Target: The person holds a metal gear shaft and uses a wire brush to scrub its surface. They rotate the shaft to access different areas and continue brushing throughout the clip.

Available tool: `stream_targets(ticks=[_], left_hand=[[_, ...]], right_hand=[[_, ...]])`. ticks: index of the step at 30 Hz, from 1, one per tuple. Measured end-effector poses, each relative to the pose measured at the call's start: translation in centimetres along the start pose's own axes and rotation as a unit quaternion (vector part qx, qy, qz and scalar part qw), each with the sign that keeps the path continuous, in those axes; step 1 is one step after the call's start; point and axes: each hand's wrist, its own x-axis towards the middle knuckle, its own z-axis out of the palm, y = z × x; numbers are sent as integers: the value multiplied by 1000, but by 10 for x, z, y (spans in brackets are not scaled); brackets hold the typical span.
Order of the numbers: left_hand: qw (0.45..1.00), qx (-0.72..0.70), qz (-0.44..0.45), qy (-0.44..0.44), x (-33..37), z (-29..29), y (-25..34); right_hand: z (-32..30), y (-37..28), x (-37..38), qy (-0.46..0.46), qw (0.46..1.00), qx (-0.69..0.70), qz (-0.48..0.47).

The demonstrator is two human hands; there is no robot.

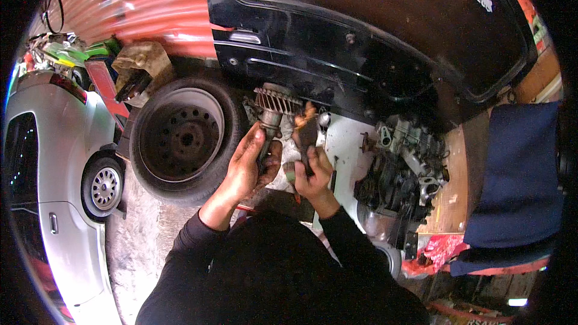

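My left hand (pixel 250 159) is closed around the shaft of a metal gear (pixel 277 100). The gear has slanted teeth and is held up in front of me, shaft downward. Close beside it, my right hand (pixel 314 174) grips a narrow dark-brown tool (pixel 306 133). An orange patch shows near the tool's upper end and a greenish part by my fingers; its exact kind is unclear. The upper end of the tool is near the gear's right side, and I cannot tell whether they touch.
A wheel with a tyre (pixel 235 138) lies to the left, near a silver car (pixel 72 216). Ahead is a black vehicle door panel (pixel 301 60). An engine block (pixel 400 174) sits at the right, before a dark blue cloth (pixel 512 174). Red corrugated sheeting (pixel 162 6) stands behind.
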Motion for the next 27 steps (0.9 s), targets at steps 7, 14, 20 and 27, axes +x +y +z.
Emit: stream_targets(ticks=[7,14,20,27], left_hand=[[1000,-12,-5,13,-4,-7,-1],[1000,-12,2,-17,-3,-19,9],[999,25,-16,32,-12,0,20],[992,76,52,86,-1,-15,3]], right_hand=[[0,-29,49,90,992,34,-78],[-10,-13,6,-3,999,-29,-40],[2,-25,39,-42,998,-19,-45],[-19,-11,62,104,991,50,-71]])
